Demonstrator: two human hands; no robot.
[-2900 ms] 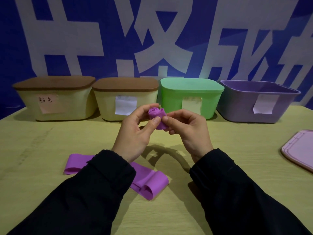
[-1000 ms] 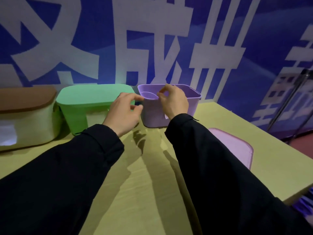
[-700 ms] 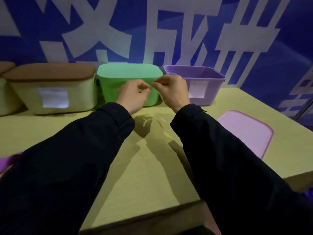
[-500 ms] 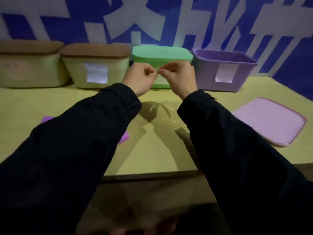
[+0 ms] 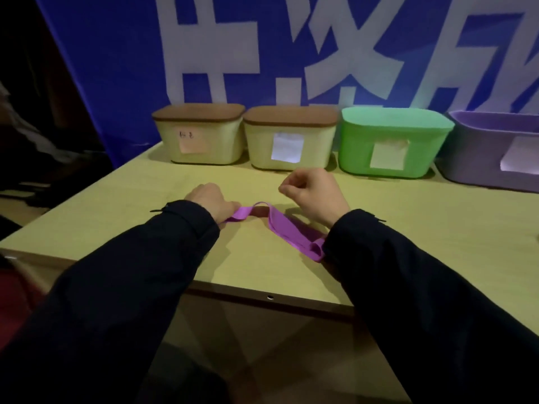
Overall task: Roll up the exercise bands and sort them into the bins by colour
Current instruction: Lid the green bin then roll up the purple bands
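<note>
Behind the table (image 5: 291,266) hangs a blue banner (image 5: 122,68) with large white characters, and along its foot stands a row of four bins. From your left: two cream bins with brown lids (image 5: 201,135) (image 5: 290,138), each bearing a paper label; a green bin (image 5: 390,141) with its green lid on and a pale note on its front; and a purple bin (image 5: 478,158), lidless, cut off by the frame's right edge. Your dark sleeves reach in from the lower corners.

On the table, between your forearms, lies the purple band (image 5: 284,227), unrolled. One end is under your left hand; the strip arches up just past that hand, then runs flat toward your right sleeve, where its far end folds back on itself.

Your left hand (image 5: 211,201) rests knuckles-up on the band's near end, fingers curled down on it, apparently pinching it. Your right hand (image 5: 313,192) hovers above the strip, fingers loosely curled, holding nothing.

Step in hand, as judged: starting the roll of this band. The next move calls for your right hand to come down on the strip, steady and flatten it, while your left turns the end over tightly. The finished roll belongs in the purple bin.
</note>
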